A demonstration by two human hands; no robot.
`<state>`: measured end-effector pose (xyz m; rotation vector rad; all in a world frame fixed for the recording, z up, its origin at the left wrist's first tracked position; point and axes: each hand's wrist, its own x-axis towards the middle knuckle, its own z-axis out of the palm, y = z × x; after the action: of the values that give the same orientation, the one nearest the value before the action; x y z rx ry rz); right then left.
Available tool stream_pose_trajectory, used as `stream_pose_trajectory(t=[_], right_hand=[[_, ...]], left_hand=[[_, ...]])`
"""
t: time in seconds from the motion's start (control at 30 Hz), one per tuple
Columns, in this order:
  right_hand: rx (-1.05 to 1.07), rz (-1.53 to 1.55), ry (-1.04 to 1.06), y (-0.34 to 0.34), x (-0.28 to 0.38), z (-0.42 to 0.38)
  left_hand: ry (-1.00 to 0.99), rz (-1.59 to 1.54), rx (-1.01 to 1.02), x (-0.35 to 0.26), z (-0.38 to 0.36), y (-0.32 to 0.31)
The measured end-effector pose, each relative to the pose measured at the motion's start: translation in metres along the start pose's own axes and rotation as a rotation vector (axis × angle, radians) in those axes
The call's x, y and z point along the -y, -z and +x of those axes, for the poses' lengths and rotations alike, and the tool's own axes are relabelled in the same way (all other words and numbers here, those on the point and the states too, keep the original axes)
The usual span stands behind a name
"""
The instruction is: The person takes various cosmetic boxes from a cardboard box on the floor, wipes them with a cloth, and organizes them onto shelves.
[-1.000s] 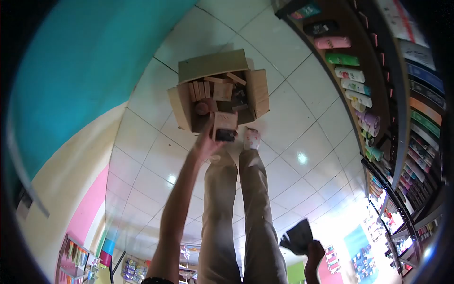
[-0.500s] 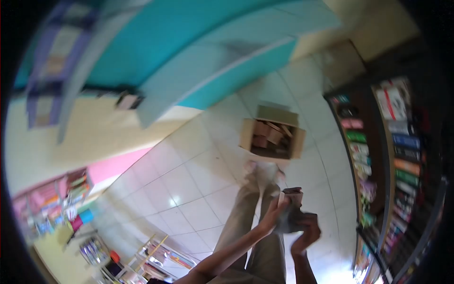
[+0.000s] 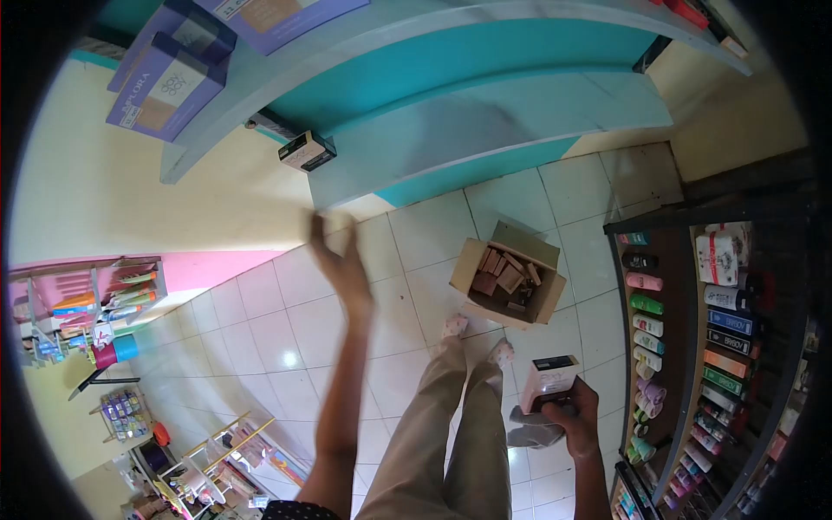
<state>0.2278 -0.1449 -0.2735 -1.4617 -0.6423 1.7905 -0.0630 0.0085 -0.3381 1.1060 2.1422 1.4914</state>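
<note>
The pale pink small cardboard box with a black end is in your right hand, held up beside your right leg. Your thumb presses on the box from the near side; the fingers curl around its side, and you can't see all of their tips. A crumpled grey cloth hangs just under the box, by the same hand.

Your left hand is raised and open, blurred, its thumb and a finger spread apart; the other fingers are too smeared to tell. In the view it lies just below a cream-and-black small box, which sits at the left end of a grey marble-patterned shelf against the turquoise wall. On the higher grey shelf, purple printed boxes stand near its left end.

Past your beige trousers, the open brown cardboard carton rests on the white tiled floor in front of your feet, its flaps out and small pinkish cartons lying loosely inside. To the right, a dark rack carries rows of coloured tubes and packs. Farther off on the left, a wall shelf holds colourful packets.
</note>
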Motion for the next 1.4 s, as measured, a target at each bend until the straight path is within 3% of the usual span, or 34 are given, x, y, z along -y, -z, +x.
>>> stream_pose_trajectory(t=[0.03,0.1,0.23,0.3,0.37,0.43,0.53,0.57,0.63,0.7,0.77,0.8,0.97,1.13,1.2,1.4], right_hand=[[0.003,-0.003,0.004,0.004,0.002,0.001],[-0.036,0.138,-0.026,0.009,0.003,0.003],[-0.070,0.028,-0.077,0.006,0.021,0.017],[-0.077,0.020,-0.065,0.012,0.025,0.026],[-0.013,-0.131,-0.011,0.024,0.026,0.039],[-0.046,-0.302,0.169,0.029,0.043,0.065],[-0.014,-0.431,0.402,0.027,0.087,0.122],[-0.047,-0.608,0.479,0.021,0.106,0.138],[-0.016,-0.520,0.681,0.013,0.123,0.189],[-0.091,-0.723,0.891,0.003,0.148,0.229],[-0.066,-0.613,0.909,-0.005,0.164,0.261],[-0.078,-0.612,0.907,-0.009,0.169,0.267],[-0.154,-0.875,0.882,-0.016,0.170,0.281],[-0.138,-0.824,0.831,-0.017,0.165,0.287],[-0.229,-0.968,0.900,-0.019,0.166,0.290],[-0.180,-0.892,0.972,-0.017,0.164,0.294]], left_hand=[[-0.090,-0.096,-0.147,-0.009,0.032,-0.002],[-0.157,-0.096,-0.069,0.009,0.086,0.004],[-0.160,-0.049,0.035,0.016,0.108,-0.005],[-0.263,0.041,0.005,0.024,0.111,-0.012],[-0.264,-0.043,0.046,0.016,0.104,-0.020],[-0.317,-0.253,0.114,0.008,0.099,-0.038],[-0.467,-0.136,0.209,-0.025,0.088,-0.078],[-0.458,-0.131,0.286,-0.031,0.088,-0.096],[-0.428,-0.149,0.429,-0.052,0.088,-0.134],[-0.412,-0.178,0.510,-0.072,0.089,-0.164],[-0.372,-0.414,0.789,-0.080,0.090,-0.184],[-0.358,-0.416,0.835,-0.083,0.090,-0.189],[-0.369,-0.450,0.935,-0.087,0.092,-0.192],[-0.344,-0.405,1.024,-0.087,0.095,-0.190],[-0.306,-0.447,1.046,-0.088,0.094,-0.192],[-0.332,-0.384,1.074,-0.089,0.092,-0.191]])
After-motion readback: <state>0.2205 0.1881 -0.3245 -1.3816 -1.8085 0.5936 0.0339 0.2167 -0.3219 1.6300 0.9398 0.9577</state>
